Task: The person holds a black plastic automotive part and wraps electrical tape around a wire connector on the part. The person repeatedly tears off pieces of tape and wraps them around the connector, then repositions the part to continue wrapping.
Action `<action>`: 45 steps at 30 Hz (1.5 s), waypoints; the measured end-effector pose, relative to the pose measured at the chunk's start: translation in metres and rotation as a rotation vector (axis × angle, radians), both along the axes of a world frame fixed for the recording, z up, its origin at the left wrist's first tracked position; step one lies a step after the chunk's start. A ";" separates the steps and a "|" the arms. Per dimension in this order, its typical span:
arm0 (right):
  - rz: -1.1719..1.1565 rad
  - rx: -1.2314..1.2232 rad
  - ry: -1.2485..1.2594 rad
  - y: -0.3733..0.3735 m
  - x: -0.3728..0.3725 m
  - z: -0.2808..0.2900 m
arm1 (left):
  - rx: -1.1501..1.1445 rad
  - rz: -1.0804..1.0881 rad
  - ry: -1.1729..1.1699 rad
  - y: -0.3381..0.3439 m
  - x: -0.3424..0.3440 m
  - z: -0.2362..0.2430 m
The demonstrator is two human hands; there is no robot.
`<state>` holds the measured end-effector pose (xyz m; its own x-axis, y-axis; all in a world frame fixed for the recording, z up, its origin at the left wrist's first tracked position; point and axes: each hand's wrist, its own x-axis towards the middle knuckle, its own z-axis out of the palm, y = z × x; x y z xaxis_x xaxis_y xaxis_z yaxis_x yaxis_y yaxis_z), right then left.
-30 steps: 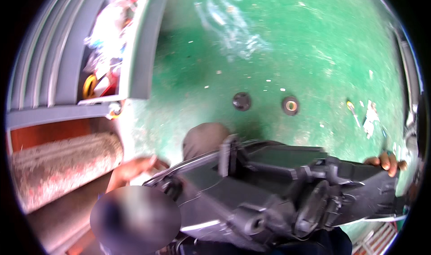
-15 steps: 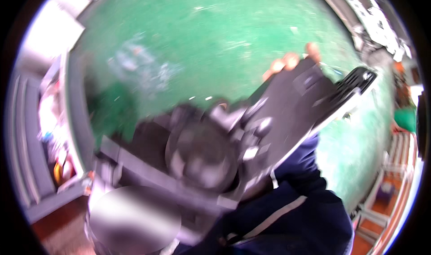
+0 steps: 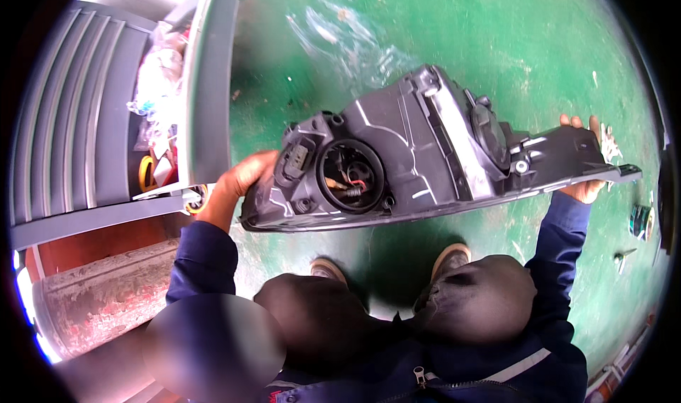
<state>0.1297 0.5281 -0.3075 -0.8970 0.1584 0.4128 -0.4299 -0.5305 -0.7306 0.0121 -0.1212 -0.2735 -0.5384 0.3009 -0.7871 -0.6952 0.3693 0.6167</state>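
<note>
A large black plastic headlamp housing (image 3: 433, 155) is held crosswise above my knees, its back face up. Red and pale wires (image 3: 358, 183) show inside its round opening (image 3: 377, 176); a dark oval cap (image 3: 488, 133) sits farther right on it. My left hand (image 3: 250, 170) is closed on the housing's left end, fingertips hidden behind it. My right hand (image 3: 580, 190) grips the narrow right end, fingers showing over the far edge and palm below.
At left stands a grey ribbed cabinet (image 3: 74, 112) with an open drawer (image 3: 209, 76) of bags and bits, above a worn cylinder (image 3: 106, 296). A crumpled plastic sheet (image 3: 340, 37) lies on the green floor (image 3: 496, 34). Small items (image 3: 640, 222) lie at right.
The housing has swung from a blurred, slanted position to lying level, farther from my body, with its round opening now uncovered to view. Both my forearms and knees have come into view.
</note>
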 end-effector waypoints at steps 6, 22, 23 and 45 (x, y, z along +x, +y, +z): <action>0.063 -0.007 -0.296 0.037 0.028 -0.021 | 0.040 0.069 -0.238 0.050 0.068 -0.058; 0.137 0.038 -0.416 0.056 0.048 -0.050 | 0.001 0.245 -0.440 0.075 0.137 -0.124; 0.141 0.029 -0.410 0.059 0.050 -0.052 | 0.007 0.242 -0.445 0.078 0.136 -0.126; 0.153 0.188 -0.755 0.077 0.090 -0.011 | 0.181 -0.403 0.535 0.146 0.070 0.014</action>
